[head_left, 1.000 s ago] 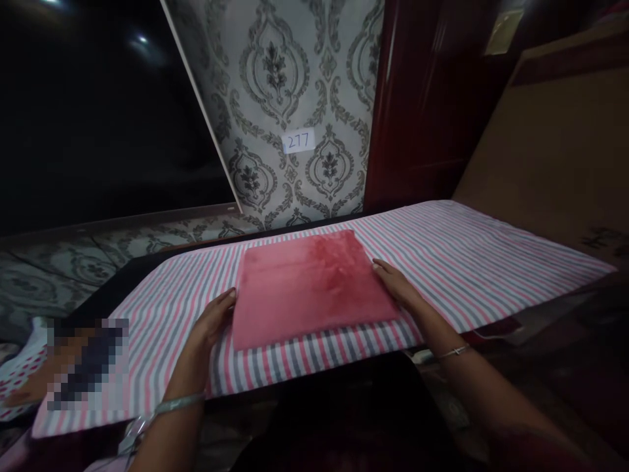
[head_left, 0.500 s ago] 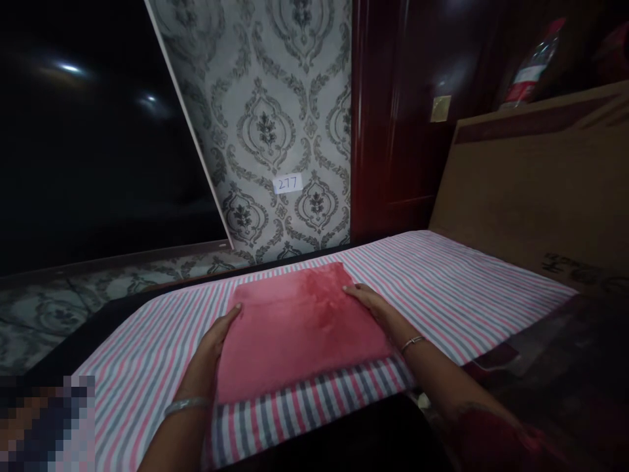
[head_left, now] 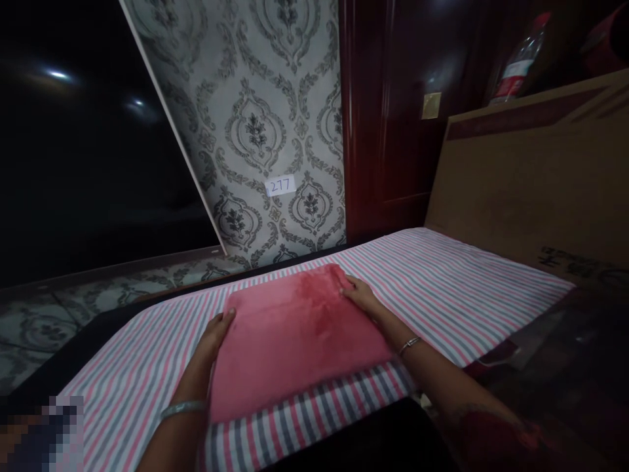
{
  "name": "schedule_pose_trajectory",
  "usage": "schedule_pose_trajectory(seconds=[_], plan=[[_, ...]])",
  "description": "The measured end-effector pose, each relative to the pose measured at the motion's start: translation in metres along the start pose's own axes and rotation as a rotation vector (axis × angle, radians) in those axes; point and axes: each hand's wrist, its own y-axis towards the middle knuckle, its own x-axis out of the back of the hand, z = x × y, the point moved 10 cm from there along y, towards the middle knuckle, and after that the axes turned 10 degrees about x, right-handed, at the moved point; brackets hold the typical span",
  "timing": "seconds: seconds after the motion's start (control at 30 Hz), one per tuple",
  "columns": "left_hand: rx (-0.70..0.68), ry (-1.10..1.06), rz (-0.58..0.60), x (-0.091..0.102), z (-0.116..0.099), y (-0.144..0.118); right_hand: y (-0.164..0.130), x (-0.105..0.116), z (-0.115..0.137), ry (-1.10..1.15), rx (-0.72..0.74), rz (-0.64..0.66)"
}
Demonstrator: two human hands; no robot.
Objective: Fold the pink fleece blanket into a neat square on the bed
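Observation:
A folded pink plush cloth, perhaps a towel, lies flat on a table cover striped in pink, grey and white. My left hand grips its left edge, thumb on top and the other fingers mostly out of sight. On the opposite side, my right hand has hold of the edge near the far right corner, where the fabric looks darker and ruffled. The undersides of both grips are hidden.
A large dark screen stands at the left before a patterned wall bearing a "277" label. To the right, a cardboard box has a plastic bottle above its top edge. Behind is a dark red door.
The camera view has shifted slightly. My right hand's fingers have closed in at the far right corner of the pink cloth, which now bunches a little. My left hand keeps its hold.

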Motion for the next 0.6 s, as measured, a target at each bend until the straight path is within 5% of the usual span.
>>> schedule_pose_trajectory(seconds=[0.33,0.6], plan=[[-0.145,0.223,-0.102,0.000,-0.033,0.023,0.021,-0.020,-0.021,0.684,-0.198,0.129],[-0.219,0.816,-0.115,-0.027,-0.068,0.047,0.064,-0.038,-0.042,0.614,-0.235,0.145]])
